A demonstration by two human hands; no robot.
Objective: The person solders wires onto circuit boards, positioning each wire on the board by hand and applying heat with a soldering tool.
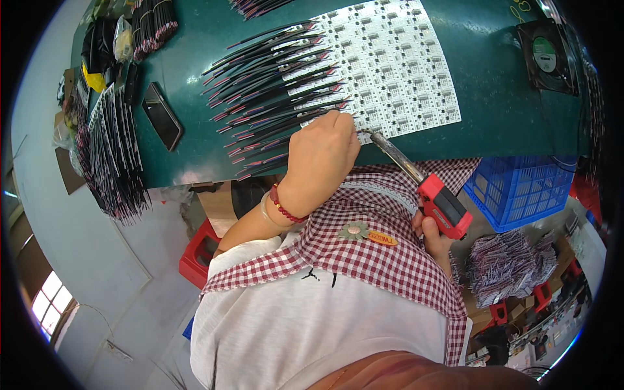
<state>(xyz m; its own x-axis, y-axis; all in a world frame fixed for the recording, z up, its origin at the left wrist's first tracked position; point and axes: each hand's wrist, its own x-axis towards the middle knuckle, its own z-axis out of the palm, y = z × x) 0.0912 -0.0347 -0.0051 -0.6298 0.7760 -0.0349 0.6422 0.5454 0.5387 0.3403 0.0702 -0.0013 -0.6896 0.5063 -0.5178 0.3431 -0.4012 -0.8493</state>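
Observation:
My left hand (323,148), with a red bead bracelet (286,207) on its wrist, is closed in a pinch at the near edge of a white sheet of small circuit boards (403,71). What its fingers pinch is hidden. Black cables (273,78) with pinkish-red wire ends lie in a row along the sheet's left side, and the nearest run up to or under this hand. In my right hand (431,237) is a red and black soldering iron (445,207). Its metal tip points up-left and ends right beside my left fingertips, at the sheet's near corner.
A dark smartphone (162,117) lies on the green table (188,71). Bundled cables (154,25) and more cables (114,140) occupy the left side. A black fan (547,55) stands at the far right. Below the table edge are a blue crate (520,195) and a red stool (198,253).

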